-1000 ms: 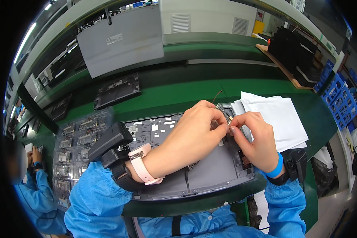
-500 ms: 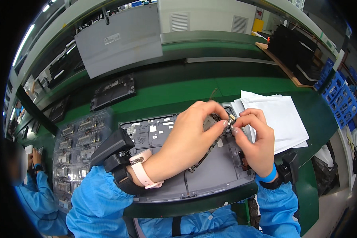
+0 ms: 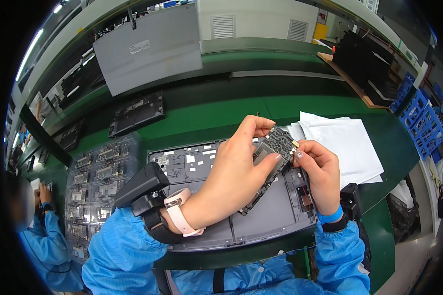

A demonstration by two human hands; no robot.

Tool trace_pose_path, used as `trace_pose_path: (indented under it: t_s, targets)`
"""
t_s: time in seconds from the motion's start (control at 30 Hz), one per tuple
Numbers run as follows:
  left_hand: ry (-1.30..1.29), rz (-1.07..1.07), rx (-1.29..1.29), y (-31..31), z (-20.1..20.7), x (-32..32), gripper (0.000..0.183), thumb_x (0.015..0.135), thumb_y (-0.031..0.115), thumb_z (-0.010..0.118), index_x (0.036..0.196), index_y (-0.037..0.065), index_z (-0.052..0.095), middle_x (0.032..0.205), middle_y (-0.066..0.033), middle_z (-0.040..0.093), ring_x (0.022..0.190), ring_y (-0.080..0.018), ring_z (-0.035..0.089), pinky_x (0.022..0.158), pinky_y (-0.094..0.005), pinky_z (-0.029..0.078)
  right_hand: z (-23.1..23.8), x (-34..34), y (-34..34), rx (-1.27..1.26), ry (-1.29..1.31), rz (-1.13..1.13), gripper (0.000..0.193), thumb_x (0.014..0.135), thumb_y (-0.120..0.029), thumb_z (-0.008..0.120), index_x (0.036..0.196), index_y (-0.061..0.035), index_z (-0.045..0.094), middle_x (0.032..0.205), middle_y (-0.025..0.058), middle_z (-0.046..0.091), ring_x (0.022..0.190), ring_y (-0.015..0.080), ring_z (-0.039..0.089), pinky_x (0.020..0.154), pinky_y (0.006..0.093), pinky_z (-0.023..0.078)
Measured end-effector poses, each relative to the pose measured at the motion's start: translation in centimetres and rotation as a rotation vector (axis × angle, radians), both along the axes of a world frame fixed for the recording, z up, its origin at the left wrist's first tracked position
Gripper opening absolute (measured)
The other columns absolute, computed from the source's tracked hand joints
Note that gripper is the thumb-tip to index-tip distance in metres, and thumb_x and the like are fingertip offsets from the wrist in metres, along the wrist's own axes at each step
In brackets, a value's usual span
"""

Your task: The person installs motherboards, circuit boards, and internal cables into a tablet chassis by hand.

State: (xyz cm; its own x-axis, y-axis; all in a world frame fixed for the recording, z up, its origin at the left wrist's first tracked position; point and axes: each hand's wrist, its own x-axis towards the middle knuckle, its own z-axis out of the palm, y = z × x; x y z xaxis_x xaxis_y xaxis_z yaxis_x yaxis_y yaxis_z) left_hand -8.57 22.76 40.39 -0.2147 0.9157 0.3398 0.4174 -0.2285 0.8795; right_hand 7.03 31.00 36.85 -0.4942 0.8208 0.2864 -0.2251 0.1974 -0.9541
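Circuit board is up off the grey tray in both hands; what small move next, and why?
Probably lower the circuit board toward the grey tray: the left hand and right hand pinch it tilted above the tray.

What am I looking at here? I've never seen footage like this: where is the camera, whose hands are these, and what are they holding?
The camera sits on a person's head and looks down through a fisheye lens, so straight edges bend near the rim. There is no machine: the two arms in blue sleeves coming from the lower edge belong to the wearer. The left hand and the right hand together hold a dark circuit board, lifted and tilted above a grey device housing that lies open on the green workbench. A stack of white sheets lies to the right, and a clear tray of small boards to the left. Each wrist carries a black device, and the left also a pink watch. At the far left, another person in blue works.
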Motion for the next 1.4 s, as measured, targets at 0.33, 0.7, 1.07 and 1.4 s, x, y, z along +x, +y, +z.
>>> trace_pose_path:
  t_s: [0.33,0.7,1.07,1.4]
  targets:
    - [0.091,0.041,0.038,-0.2,0.3,0.1,0.042,0.076,0.006,0.069,0.113,0.0,0.051,0.11,-0.0097,0.058,0.106,-0.0205,0.055,0.085,-0.032,0.045,0.4,0.2,0.0,-0.059,-0.042,0.036,0.011,0.085,-0.006,0.057,0.086,0.0048,0.061,0.078,0.0034,0.06,0.074,0.0078,0.054,0.068,0.0205,0.043]
    - [0.059,0.055,0.013,-0.3,0.3,0.3,0.04,0.075,0.006,0.07,0.111,0.0,0.052,0.11,-0.0096,0.058,0.106,-0.0195,0.054,0.083,-0.0314,0.045,-0.5,-0.2,0.1,0.127,-0.062,-0.099,0.009,0.082,-0.004,0.059,0.081,0.0047,0.061,0.078,0.0045,0.059,0.076,0.0104,0.054,0.07,0.0242,0.043]
    - [0.016,0.045,0.015,-0.2,0.2,0.0,0.039,0.075,0.004,0.07,0.11,-0.001,0.053,0.108,-0.0104,0.059,0.105,-0.0195,0.055,0.082,-0.031,0.046,0.0,-0.3,0.1,0.301,-0.136,-0.182,0.006,0.08,0.0,0.062,0.081,0.0046,0.064,0.083,0.0089,0.061,0.077,0.0152,0.058,0.07,0.0265,0.046]
    - [0.141,0.072,0.052,-0.4,0.5,-0.3,0.039,0.076,0.005,0.069,0.11,-0.001,0.053,0.108,-0.0119,0.06,0.103,-0.0209,0.057,0.083,-0.0328,0.046,0.1,-0.7,0.3,0.273,-0.157,-0.164,0.006,0.078,-0.001,0.065,0.082,0.0033,0.065,0.088,0.0104,0.062,0.08,0.0188,0.061,0.072,0.0284,0.048]
